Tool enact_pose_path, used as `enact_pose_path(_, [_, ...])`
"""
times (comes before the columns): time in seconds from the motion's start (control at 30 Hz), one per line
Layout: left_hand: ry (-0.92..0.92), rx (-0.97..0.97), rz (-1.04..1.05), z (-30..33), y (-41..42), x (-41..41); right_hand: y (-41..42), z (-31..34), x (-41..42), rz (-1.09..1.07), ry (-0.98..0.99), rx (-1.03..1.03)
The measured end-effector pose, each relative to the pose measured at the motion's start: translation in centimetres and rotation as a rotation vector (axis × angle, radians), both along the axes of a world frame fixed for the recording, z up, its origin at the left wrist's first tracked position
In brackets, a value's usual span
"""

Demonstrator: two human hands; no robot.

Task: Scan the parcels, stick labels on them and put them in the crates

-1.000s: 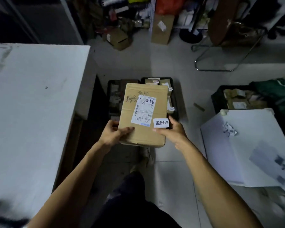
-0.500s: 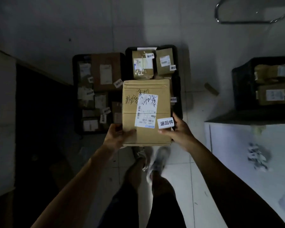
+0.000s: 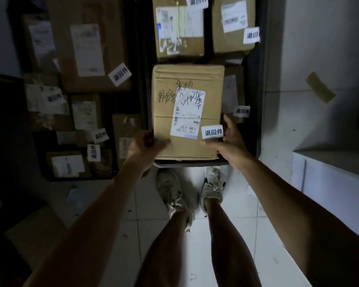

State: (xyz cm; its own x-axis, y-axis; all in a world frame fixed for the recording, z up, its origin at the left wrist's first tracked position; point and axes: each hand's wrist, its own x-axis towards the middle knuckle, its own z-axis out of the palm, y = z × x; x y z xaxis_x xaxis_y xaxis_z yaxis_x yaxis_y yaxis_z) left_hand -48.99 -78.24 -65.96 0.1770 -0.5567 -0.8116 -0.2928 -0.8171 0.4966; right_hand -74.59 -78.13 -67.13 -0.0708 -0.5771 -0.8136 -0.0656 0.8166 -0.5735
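I hold a flat brown cardboard parcel with both hands over the near end of the right black crate. It carries a white shipping label with handwriting and a small white sticker with black characters at its near right corner. My left hand grips its near left edge, thumb on top. My right hand grips the near right corner, thumb just below the sticker. Two labelled parcels lie at the crate's far end.
A second black crate on the left holds several brown parcels with white stickers. My two feet in pale sneakers stand on the tiled floor just before the crates. A white board lies at right, a strip of tape on the floor.
I have bent down towards the crates, and the parcel has come lower, now sitting over the near end of the right crate. Both hands keep their grip on its near edge.
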Motion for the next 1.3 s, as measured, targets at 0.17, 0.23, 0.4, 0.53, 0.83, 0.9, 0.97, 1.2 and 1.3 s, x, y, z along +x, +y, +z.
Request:
enact_pose_path(0.17, [-0.072, -0.032, -0.052, -0.3, 0.3, 0.3, 0.9, -1.3, -0.2, 0.034, 0.012, 0.001])
enact_pose_path(0.23, [-0.108, -0.062, -0.083, 0.0, 0.8, 0.4, 0.7, -0.9, -0.2, 0.057, 0.012, -0.003])
enact_pose_path(0.4, [-0.162, -0.084, -0.160, 0.6, 0.6, -0.7, -1.3, -0.8, -1.1, 0.155, -0.014, -0.008])
enact_pose_path(0.53, [-0.266, -0.107, -0.139, 0.3, 0.7, -1.9, -1.8, -2.4, -1.3, 0.188, -0.002, 0.040])
enact_pose_path(0.83, [-0.198, 0.000, -0.082, 7.8, 1.3, -3.6, -0.3, 7.0, 0.9, 0.126, 0.271, 0.114])
enact_pose_path(0.9, [-0.170, 0.025, -0.100, 12.3, 1.9, -3.9, 0.5, 11.6, 0.9, 0.164, 0.282, 0.150])
enact_pose_path(0.97, [-0.176, 0.019, -0.120, 18.3, 2.7, -4.0, 1.2, 17.8, 1.1, 0.269, 0.263, 0.154])
enact_pose_path(1.2, [-0.176, -0.097, -0.019, 41.8, 7.1, -2.2, 1.7, 40.6, 5.3, 0.797, 0.250, -0.028])
enact_pose_path(1.3, [-0.288, -0.186, 0.033, 49.1, 10.5, 0.4, 2.3, 48.5, 10.2, 1.023, 0.261, -0.184])
